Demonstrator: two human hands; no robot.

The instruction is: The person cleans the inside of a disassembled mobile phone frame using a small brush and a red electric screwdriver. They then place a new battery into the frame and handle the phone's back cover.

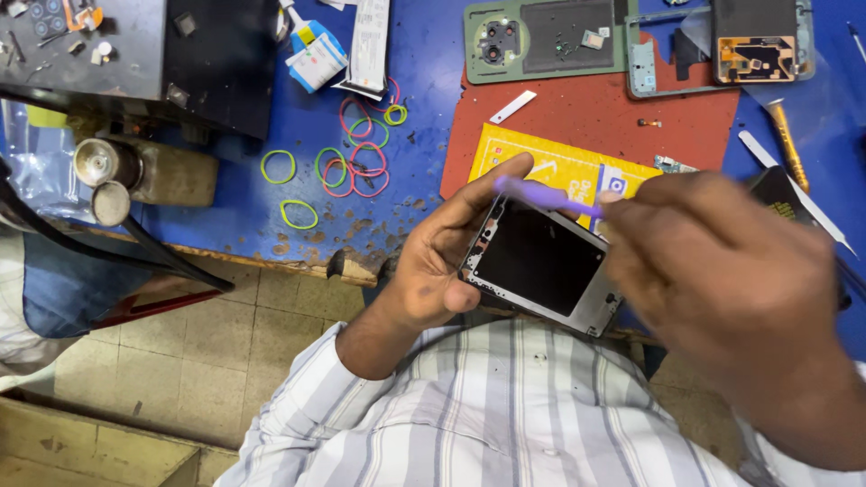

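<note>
At the centre of the frame, an opened phone frame point(541, 263) is gripped by the left hand point(442, 261) above the blue tabletop point(424, 81). A purple tool point(546, 196) is pinched in the blurred right hand point(722, 271), its tip lying across the frame's upper edge.

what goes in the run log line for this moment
left hand holds phone frame | right hand holds purple tool on frame top edge

The phone frame point(541, 261) is silver around a black panel; the tool point(546, 197) is purple. The counter point(433, 81) is blue, its mat point(586, 117) red, the card point(559, 167) yellow, the shirt point(505, 415) white-and-grey striped.
</note>
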